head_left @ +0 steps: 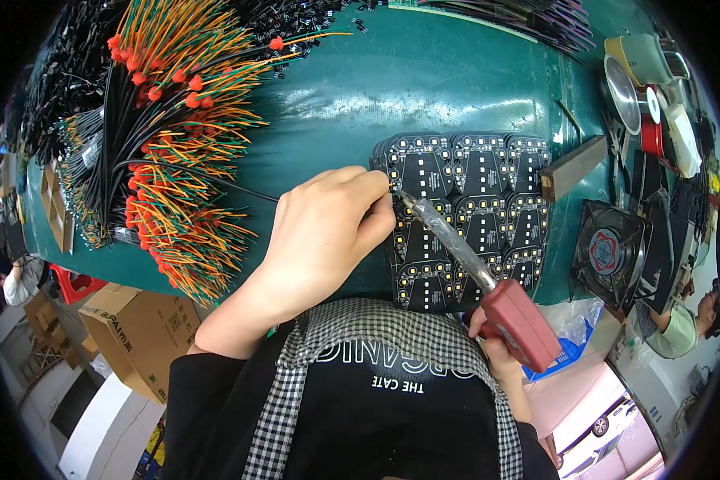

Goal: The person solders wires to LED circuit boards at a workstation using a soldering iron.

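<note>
soldering iron (488, 276): your right hand (492, 352) grips its red handle, the safe end; the tip looks hot. your left hand (328, 228) pinches a thin, bendy black wire (240, 188) at the stiff, light circuit board panel (468, 216) on the green table (392, 88).

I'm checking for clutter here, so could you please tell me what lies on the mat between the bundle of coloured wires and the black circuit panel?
In the head view, only the left hand and bare green mat.

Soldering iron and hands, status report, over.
Left hand pinches thin black wire at black LED circuit board panel. Right hand grips red-handled soldering iron, tip at the joint. Nothing blocking.
</note>
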### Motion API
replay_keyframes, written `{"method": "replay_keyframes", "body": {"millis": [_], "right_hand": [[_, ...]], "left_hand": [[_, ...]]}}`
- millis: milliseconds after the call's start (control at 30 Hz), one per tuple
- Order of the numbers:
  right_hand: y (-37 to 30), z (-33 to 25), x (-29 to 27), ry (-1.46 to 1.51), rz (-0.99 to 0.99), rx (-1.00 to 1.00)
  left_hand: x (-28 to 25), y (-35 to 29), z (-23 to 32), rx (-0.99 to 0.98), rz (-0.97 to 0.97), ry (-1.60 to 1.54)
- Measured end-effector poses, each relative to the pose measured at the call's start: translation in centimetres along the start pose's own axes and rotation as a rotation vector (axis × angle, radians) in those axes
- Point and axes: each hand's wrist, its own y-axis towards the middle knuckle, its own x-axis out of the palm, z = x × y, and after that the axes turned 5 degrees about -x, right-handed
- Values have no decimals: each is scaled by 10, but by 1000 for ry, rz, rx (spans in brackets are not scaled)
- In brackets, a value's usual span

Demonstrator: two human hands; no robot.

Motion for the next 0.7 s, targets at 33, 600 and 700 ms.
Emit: {"method": "replay_keyframes", "body": {"millis": [33,600,700], "right_hand": [[0,0,0,-1,1,0],[10,-31,13,229,337,91],[14,-38,13,254,320,99]], "left_hand": [[0,0,0,-1,-2,5],[8,-1,0,87,112,188],[11,-4,-1,152,211,270]]}}
